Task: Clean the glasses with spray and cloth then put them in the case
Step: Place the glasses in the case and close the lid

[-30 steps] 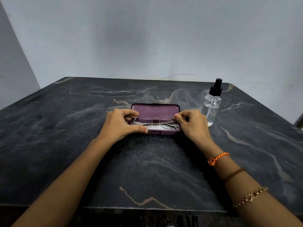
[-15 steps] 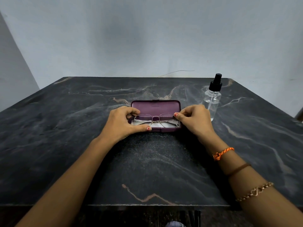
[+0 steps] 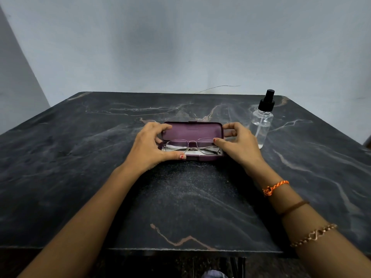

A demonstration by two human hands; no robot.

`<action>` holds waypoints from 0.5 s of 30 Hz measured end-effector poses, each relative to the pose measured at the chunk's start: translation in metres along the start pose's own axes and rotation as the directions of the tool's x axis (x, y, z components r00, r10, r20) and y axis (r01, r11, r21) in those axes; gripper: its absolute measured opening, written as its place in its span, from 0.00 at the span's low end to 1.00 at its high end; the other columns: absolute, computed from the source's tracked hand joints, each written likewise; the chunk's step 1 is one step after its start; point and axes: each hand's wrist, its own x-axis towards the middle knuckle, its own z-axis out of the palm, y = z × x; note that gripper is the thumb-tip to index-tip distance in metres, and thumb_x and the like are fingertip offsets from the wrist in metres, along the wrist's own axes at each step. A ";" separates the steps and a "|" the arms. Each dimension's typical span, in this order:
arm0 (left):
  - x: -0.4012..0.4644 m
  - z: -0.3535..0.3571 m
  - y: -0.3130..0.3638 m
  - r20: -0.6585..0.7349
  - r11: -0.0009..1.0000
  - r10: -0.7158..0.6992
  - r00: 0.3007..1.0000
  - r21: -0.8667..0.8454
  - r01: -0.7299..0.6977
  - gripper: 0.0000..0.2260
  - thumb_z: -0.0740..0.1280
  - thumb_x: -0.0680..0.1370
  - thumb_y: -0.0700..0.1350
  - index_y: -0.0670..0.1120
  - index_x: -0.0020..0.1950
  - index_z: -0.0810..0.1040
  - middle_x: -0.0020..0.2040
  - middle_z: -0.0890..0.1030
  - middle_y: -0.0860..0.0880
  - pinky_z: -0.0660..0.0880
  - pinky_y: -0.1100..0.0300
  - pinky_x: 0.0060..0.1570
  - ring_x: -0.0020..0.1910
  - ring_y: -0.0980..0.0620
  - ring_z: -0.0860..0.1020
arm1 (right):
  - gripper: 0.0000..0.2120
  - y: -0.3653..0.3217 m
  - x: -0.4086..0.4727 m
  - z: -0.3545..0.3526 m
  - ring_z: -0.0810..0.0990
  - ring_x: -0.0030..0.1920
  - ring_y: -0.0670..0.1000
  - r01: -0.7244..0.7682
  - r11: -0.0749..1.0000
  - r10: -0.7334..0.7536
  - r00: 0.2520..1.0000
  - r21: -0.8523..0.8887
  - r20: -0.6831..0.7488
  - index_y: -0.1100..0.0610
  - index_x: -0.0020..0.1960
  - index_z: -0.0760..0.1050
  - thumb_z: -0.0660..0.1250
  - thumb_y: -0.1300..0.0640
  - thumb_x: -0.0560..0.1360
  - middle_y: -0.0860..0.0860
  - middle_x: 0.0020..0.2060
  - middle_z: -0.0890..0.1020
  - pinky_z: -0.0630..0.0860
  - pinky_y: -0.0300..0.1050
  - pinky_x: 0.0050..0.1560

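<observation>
Nearest, the front edge of the dark veined marble tabletop, with a broad bare stretch running from that edge up to the open purple hard glasses case. Forearms reaching in from both near corners, flanking that bare stretch; on the right wrist an orange braided thread, a brown band and a gold chain bracelet.

At the case's left end, the left hand: thumb laid along the front rim of the tray, fingers curled over to the lid's left edge, gripping the case. At the case's right end, the right hand: thumb tip on the right lens rim, fingers curled round the lid's right corner.

In the tray of the case, the thin metal-framed glasses, folded, lying flat on a white cloth lining. Lid raised behind, tilted back, its hinge edge farthest away.

Just right of the case and slightly behind the right hand, a clear plastic spray bottle with black pump cap, upright, apart from the case. Left of the case, wide open marble to the table's left edge. Beyond the case, more bare marble to the far edge, then a plain pale wall.
</observation>
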 end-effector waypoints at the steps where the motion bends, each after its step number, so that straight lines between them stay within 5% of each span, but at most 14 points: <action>1: 0.000 0.000 0.000 0.007 1.000 -0.007 1.000 0.003 0.007 0.38 0.79 0.58 0.52 0.47 0.66 0.71 0.57 0.69 0.51 0.73 0.67 0.42 0.48 0.49 0.74 | 0.22 0.001 0.000 0.000 0.77 0.43 0.48 -0.008 1.000 0.008 1.000 0.005 0.011 0.57 0.61 0.69 0.71 0.57 0.69 0.50 0.47 0.76 0.77 0.48 0.49; 4: 0.000 0.000 0.001 0.022 0.999 -0.032 0.999 -0.012 0.032 0.45 0.77 0.54 0.56 0.49 0.69 0.67 0.59 0.65 0.52 0.75 0.60 0.47 0.49 0.49 0.74 | 0.27 0.005 0.002 0.000 0.74 0.41 0.43 -0.041 0.998 0.040 0.999 0.042 0.016 0.56 0.67 0.63 0.69 0.54 0.71 0.50 0.50 0.72 0.72 0.44 0.48; 8: -0.001 -0.002 0.002 0.036 0.996 -0.065 0.997 -0.054 0.067 0.52 0.74 0.50 0.60 0.50 0.72 0.61 0.64 0.64 0.50 0.76 0.55 0.51 0.49 0.49 0.75 | 0.27 0.008 0.008 0.000 0.74 0.51 0.50 -0.149 0.970 0.133 0.987 0.194 0.095 0.55 0.71 0.60 0.64 0.53 0.74 0.52 0.54 0.73 0.73 0.48 0.51; 15: 0.000 -0.002 0.000 0.092 0.981 -0.133 0.987 -0.126 0.144 0.58 0.74 0.50 0.60 0.48 0.75 0.52 0.72 0.63 0.47 0.75 0.48 0.57 0.53 0.48 0.76 | 0.21 0.008 0.012 -0.004 0.74 0.40 0.43 -0.197 0.939 0.135 0.965 0.282 0.226 0.53 0.68 0.65 0.60 0.53 0.76 0.45 0.46 0.75 0.71 0.38 0.36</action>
